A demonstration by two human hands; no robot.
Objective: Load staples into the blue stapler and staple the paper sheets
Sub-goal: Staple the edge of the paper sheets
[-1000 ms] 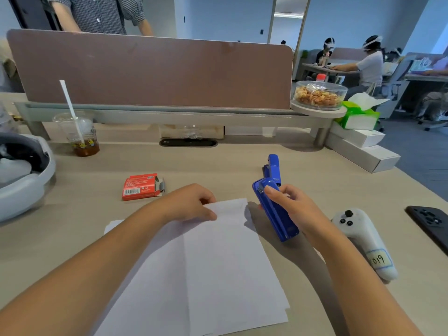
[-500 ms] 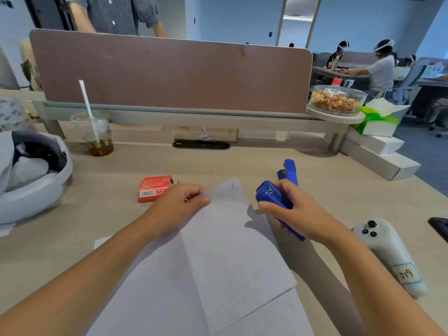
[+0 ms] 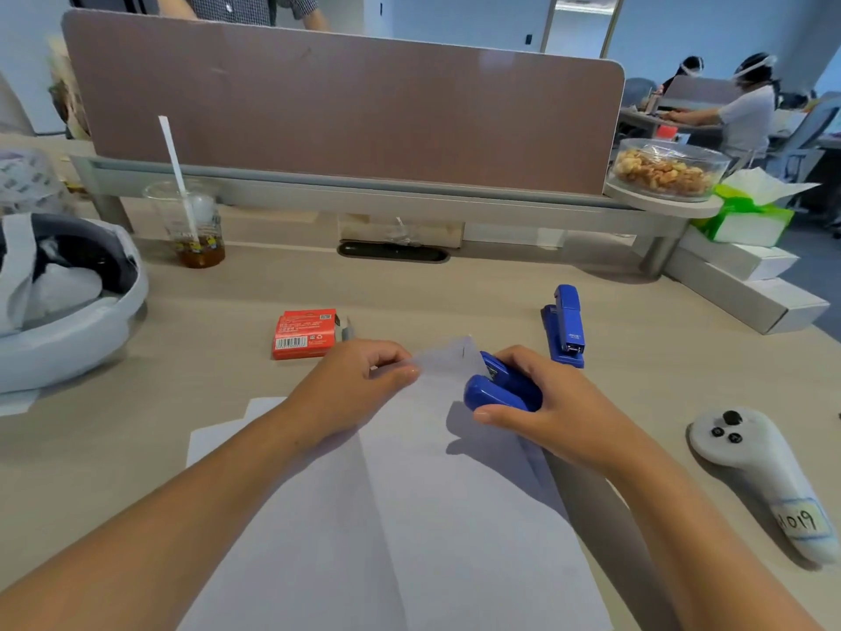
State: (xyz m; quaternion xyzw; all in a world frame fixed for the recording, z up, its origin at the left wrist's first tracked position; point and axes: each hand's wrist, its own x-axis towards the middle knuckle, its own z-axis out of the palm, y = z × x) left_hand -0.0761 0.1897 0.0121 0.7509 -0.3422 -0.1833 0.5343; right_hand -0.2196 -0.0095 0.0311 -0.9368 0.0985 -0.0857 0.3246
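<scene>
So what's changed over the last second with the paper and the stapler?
The left hand has pinched the far corner of the paper sheets and lifted it off the desk. The right hand has picked up the blue stapler and brought its mouth onto that raised corner. The second blue stapler, the red staple box and the white controller lie as before.

Both forearms bare up to the frame edge, no sleeves in view. left hand (image 3: 359, 393) and right hand (image 3: 553, 405): no gloves, rings, watch or wristbands. Short, unpainted nails
</scene>
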